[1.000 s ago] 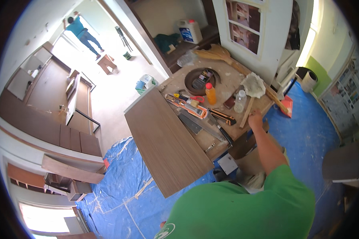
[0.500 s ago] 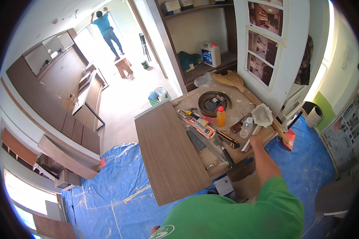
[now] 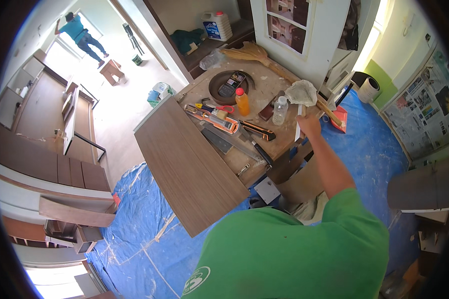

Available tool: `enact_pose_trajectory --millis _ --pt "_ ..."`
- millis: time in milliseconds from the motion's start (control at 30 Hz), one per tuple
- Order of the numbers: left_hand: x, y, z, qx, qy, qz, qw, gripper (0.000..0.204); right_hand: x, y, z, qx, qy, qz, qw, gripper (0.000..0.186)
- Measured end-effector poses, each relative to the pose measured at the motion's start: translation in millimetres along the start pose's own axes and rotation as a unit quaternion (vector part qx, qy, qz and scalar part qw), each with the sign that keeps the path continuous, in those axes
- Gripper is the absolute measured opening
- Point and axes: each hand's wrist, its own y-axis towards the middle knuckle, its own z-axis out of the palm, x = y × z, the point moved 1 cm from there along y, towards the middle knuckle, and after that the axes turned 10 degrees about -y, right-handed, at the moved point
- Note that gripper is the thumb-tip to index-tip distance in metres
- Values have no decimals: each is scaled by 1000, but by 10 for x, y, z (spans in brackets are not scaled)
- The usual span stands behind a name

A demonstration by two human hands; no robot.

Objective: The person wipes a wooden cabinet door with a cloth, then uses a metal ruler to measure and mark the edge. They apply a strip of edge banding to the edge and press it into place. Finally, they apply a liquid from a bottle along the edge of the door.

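My right hand (image 3: 309,125) is at the right edge of the worktable (image 3: 264,162), its fingers closed around a narrow white strip (image 3: 298,130). Just left of it stand a clear plastic bottle (image 3: 280,111) and a dark brown block (image 3: 267,110); a crumpled pale wrapper (image 3: 301,93) lies beyond. Farther left are an orange drink bottle (image 3: 242,103), an orange-and-black utility knife (image 3: 258,130), an orange-cased tool (image 3: 219,122), red-handled scissors (image 3: 225,108) and a black-handled blade (image 3: 262,152). My left hand is out of sight.
A wood-grain board (image 3: 187,164) overhangs the table's left side. At the back lie a coil of brown edging (image 3: 215,89) with a phone-like device (image 3: 231,83), and a straw broom (image 3: 249,52). Blue sheeting (image 3: 369,164) covers the floor. A person (image 3: 80,35) stands on a distant stool (image 3: 110,72).
My view has swung right and tilted, so the table sits farther left and higher. My right hand stays at the white strip. The bit of my left hand seen earlier has left view.
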Motion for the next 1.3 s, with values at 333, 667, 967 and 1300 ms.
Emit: enact_pose_trajectory --millis 333,667,967,1300 --pt "117 139 -127 9 -1 20 1000 44 57 -219 -851 35 -147 -75 986 45" --pt "164 244 -45 32 -9 43 999 44 -268 -301 -1278 129 -124 -44 983 45" --pt "73 453 -72 69 -37 99 992 44 -322 -273 -1399 82 -193 -84 974 37" --pt "206 305 -2 44 -14 62 997 42 -852 410 -964 107 -250 -400 875 28"
